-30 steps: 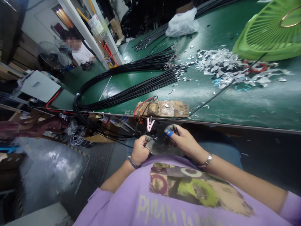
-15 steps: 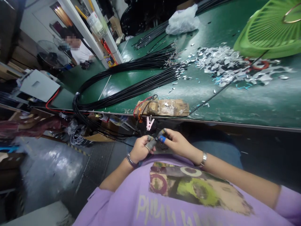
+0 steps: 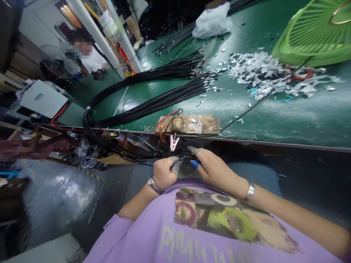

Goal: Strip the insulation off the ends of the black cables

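My left hand (image 3: 163,172) is closed in a fist just below the table edge, its taped thumb pinching the end of a thin black cable (image 3: 128,157) that runs in from the left. My right hand (image 3: 211,168) sits close beside it, fingertips capped in blue and grey, pinched toward the same cable end; what it grips is too small to name. A pink clip (image 3: 173,141) hangs from the table edge right above both hands. A taped brown block (image 3: 192,125) with red wires rests on the edge above the clip.
Long bundles of black cables (image 3: 153,104) lie across the green table (image 3: 287,117) and loop off its left edge. White and blue scraps (image 3: 263,75) litter the table. A green fan (image 3: 312,36) stands at far right, a plastic bag (image 3: 212,22) behind. Another person (image 3: 90,58) sits far left.
My right hand has drawn in toward the left one, so the two sets of fingertips now meet over the cable end. The left hand stays almost still.
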A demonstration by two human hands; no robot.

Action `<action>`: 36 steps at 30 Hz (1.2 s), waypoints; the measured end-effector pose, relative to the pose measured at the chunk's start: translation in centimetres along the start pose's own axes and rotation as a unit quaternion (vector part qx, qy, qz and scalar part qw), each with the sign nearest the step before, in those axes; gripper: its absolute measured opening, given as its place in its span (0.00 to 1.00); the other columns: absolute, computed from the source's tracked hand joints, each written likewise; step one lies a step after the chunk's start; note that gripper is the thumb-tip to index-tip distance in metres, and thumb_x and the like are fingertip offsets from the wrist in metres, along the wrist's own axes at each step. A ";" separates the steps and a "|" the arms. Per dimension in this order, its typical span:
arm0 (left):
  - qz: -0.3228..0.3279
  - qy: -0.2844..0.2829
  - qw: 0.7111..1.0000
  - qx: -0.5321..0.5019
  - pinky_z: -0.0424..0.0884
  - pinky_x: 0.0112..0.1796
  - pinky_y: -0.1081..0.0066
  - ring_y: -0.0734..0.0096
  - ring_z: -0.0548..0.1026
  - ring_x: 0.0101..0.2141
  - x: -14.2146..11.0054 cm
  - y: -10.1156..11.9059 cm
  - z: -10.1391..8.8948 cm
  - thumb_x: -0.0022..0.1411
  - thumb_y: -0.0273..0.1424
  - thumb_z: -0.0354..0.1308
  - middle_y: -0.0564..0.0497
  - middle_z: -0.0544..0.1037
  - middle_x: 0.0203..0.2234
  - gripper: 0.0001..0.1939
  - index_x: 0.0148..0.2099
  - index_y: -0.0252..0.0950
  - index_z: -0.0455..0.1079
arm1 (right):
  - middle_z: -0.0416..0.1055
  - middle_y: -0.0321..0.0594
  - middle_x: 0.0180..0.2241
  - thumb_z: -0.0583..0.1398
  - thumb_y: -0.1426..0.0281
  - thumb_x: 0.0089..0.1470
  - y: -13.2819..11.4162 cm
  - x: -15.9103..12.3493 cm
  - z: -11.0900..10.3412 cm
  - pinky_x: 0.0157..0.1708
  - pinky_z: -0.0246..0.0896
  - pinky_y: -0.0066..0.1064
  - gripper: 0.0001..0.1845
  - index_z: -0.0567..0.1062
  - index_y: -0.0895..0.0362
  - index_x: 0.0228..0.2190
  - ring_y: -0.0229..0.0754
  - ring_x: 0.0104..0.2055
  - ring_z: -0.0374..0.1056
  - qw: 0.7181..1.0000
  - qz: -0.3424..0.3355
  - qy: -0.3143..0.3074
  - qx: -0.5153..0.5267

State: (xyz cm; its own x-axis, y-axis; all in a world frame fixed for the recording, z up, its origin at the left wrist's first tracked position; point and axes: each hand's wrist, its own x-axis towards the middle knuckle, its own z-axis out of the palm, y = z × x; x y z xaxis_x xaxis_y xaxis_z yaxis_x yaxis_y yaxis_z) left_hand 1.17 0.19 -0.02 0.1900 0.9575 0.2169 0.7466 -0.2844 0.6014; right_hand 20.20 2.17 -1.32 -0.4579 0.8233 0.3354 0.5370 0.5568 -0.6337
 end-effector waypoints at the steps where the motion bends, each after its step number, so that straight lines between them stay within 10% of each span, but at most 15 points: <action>1: 0.024 0.009 0.999 0.041 0.65 0.29 0.72 0.69 0.73 0.24 -0.1 -0.1 0.1 0.56 0.30 0.54 0.47 0.77 0.22 0.08 0.31 0.36 0.75 | 0.70 0.49 0.33 0.49 0.75 0.53 -0.1 -0.2 -0.1 0.37 0.63 0.39 0.14 0.69 0.59 0.40 0.48 0.35 0.66 1.000 -0.013 -0.011 -0.019; 14: 0.182 0.079 0.958 0.209 0.65 0.25 0.73 0.70 0.73 0.22 -0.5 -0.8 0.8 0.55 0.27 0.51 0.49 0.76 0.19 0.08 0.31 0.35 0.73 | 0.69 0.44 0.26 0.51 0.80 0.50 -1.5 0.0 -1.0 0.27 0.54 0.29 0.11 0.72 0.60 0.29 0.41 0.28 0.64 0.978 0.011 -0.134 -0.160; 20: 0.180 0.100 0.956 0.209 0.66 0.25 0.73 0.71 0.74 0.22 -0.4 -0.5 0.6 0.57 0.29 0.51 0.49 0.77 0.20 0.09 0.30 0.36 0.72 | 0.67 0.38 0.23 0.50 0.71 0.55 -0.7 0.4 -1.4 0.27 0.55 0.29 0.10 0.68 0.56 0.24 0.38 0.25 0.62 0.986 0.100 -0.081 0.103; 27: 0.205 0.094 0.953 0.202 0.64 0.24 0.72 0.70 0.72 0.21 -0.7 -0.5 1.1 0.56 0.26 0.51 0.48 0.75 0.19 0.09 0.33 0.33 0.73 | 0.55 0.27 0.16 0.56 0.50 0.47 -0.6 1.1 0.5 0.17 0.45 0.26 0.20 0.62 0.55 0.23 0.31 0.16 0.48 0.863 0.282 -0.081 0.412; 33: 0.179 -0.176 0.964 0.083 0.66 0.28 0.74 0.70 0.74 0.25 1.4 -1.1 -0.9 0.61 0.35 0.49 0.48 0.76 0.22 0.12 0.32 0.35 0.71 | 0.63 0.35 0.22 0.53 0.73 0.44 0.5 0.9 -0.2 0.27 0.53 0.28 0.02 0.64 0.56 0.22 0.36 0.25 0.56 0.961 0.050 -0.080 0.258; 36: 0.087 -0.371 0.919 -0.102 0.66 0.28 0.76 0.74 0.75 0.27 3.3 -1.2 -1.7 0.64 0.40 0.45 0.48 0.78 0.25 0.17 0.32 0.35 0.69 | 0.63 0.35 0.22 0.51 0.78 0.39 0.8 0.6 -0.9 0.27 0.52 0.28 0.07 0.65 0.56 0.22 0.36 0.25 0.56 0.974 -0.026 -0.084 0.209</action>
State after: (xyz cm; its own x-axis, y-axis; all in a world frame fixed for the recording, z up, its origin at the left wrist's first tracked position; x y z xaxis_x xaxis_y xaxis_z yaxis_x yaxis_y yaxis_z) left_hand -0.13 3.63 1.28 0.7345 0.6434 -0.2157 0.5430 -0.3666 0.7554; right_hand 21.02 3.28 -1.00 -0.6048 0.7460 0.2787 0.1912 0.4757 -0.8586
